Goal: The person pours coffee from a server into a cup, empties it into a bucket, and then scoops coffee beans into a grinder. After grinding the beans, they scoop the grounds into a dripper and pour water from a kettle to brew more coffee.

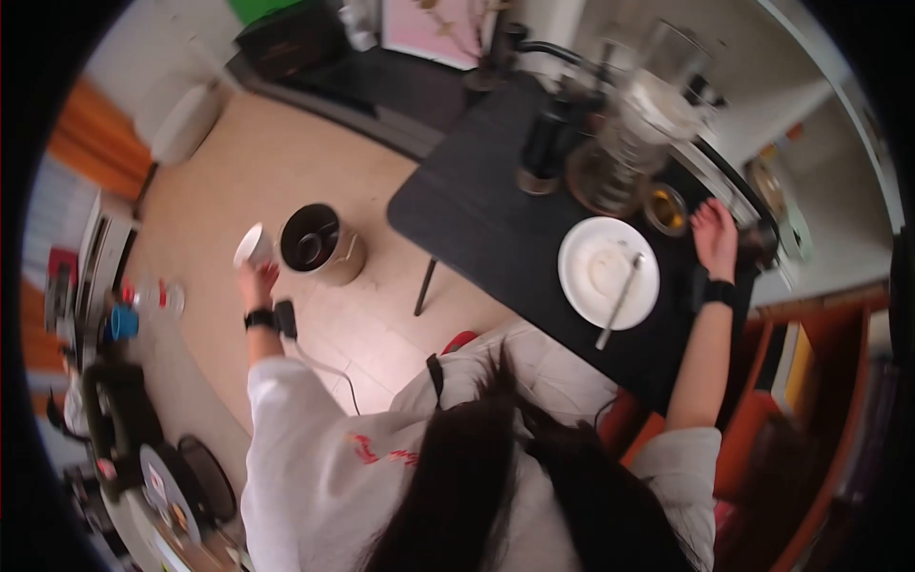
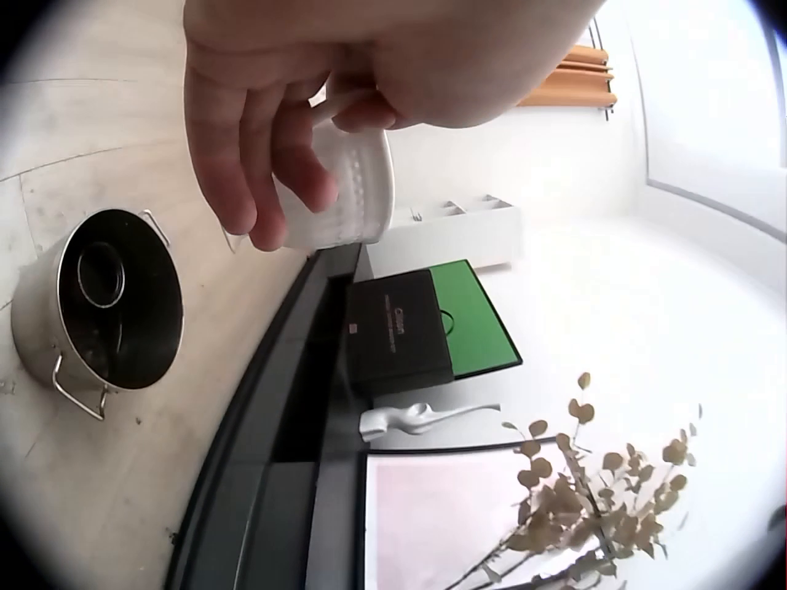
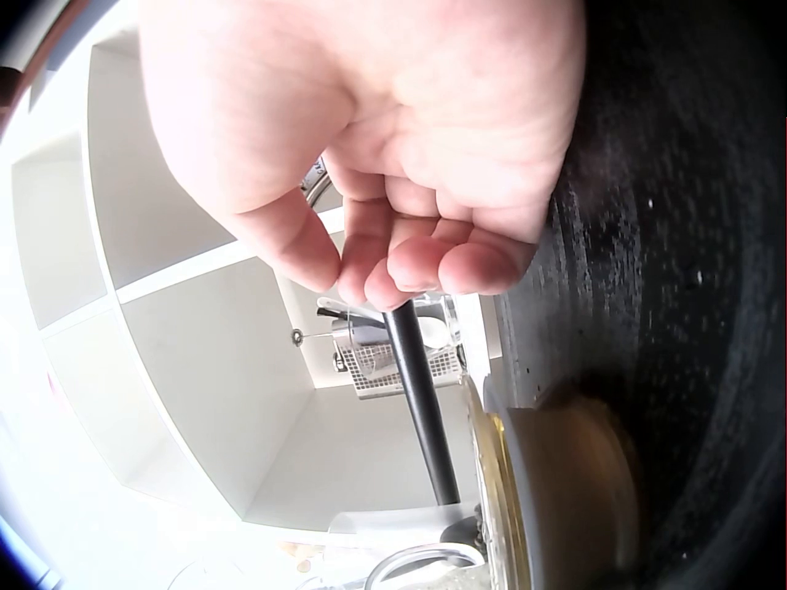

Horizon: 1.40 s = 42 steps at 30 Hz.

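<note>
In the head view my left hand (image 1: 255, 279) holds a small white cup (image 1: 251, 244) out to the left, beside a metal pot (image 1: 344, 267) with a dark inside that stands on the floor. From the left wrist, fingers curl at the handle of the white cup (image 2: 360, 197), whose wall has a raised pattern. The pot (image 2: 39, 310) with two side handles appears below it. My right hand (image 1: 715, 235) holds nothing, its fingers loosely bent at the right end of the black table. A small glass (image 1: 664, 209) of yellow liquid is nearest to it.
On the black table (image 1: 457, 205), a white plate (image 1: 575, 276) bears a spoon (image 1: 621, 303). Behind it stand a glass coffee maker (image 1: 610, 181) and a dark cylinder (image 1: 543, 143). A white shelf (image 3: 197, 357) borders the right side. A cable (image 1: 329, 370) hangs from my left wrist.
</note>
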Available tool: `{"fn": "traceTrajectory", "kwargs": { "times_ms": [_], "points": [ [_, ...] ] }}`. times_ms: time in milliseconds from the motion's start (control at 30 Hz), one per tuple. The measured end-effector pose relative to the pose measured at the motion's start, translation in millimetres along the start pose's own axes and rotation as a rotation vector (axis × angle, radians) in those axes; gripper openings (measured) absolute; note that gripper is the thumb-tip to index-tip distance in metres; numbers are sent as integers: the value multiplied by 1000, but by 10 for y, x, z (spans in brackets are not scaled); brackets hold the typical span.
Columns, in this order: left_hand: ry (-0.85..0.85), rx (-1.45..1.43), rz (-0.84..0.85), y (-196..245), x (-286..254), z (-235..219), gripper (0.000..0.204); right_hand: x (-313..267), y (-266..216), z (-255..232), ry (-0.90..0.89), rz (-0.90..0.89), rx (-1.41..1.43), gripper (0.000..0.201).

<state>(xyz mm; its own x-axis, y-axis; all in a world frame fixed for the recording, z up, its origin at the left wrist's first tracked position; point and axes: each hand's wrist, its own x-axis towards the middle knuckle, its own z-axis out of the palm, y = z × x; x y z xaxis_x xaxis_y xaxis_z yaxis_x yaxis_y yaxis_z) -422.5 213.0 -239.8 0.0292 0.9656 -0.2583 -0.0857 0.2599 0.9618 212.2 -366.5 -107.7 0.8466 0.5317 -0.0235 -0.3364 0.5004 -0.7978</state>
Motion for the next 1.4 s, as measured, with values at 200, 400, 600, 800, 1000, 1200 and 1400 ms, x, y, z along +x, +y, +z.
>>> {"fn": "traceTrajectory", "kwargs": {
  "times_ms": [200, 400, 600, 800, 1000, 1200, 1400],
  "points": [
    [-188, 131, 54, 585, -1442, 404, 37, 11, 42, -17, -82, -19, 39, 16],
    [-612, 140, 302, 1268, -2533, 1280, 35, 11, 72, 8, -26, -37, 59, 15],
    [-963, 67, 219, 1329, -3286, 2181, 36, -76, 56, 133, 8, -74, 62, 14],
    [-1167, 161, 146, 1044, -3799, 2881, 33, -78, 61, 151, 9, -73, 72, 13],
    [-1247, 173, 74, 757, -3968, 3136, 32, -70, 72, 152, 4, -90, 60, 13],
    [-1241, 211, 30, 637, -4007, 3205, 31, -67, 73, 164, 2, -86, 63, 13],
    [-1303, 223, 41, 623, -3966, 3204, 29, -66, 72, 158, 3, -93, 54, 14]
  ]
}}
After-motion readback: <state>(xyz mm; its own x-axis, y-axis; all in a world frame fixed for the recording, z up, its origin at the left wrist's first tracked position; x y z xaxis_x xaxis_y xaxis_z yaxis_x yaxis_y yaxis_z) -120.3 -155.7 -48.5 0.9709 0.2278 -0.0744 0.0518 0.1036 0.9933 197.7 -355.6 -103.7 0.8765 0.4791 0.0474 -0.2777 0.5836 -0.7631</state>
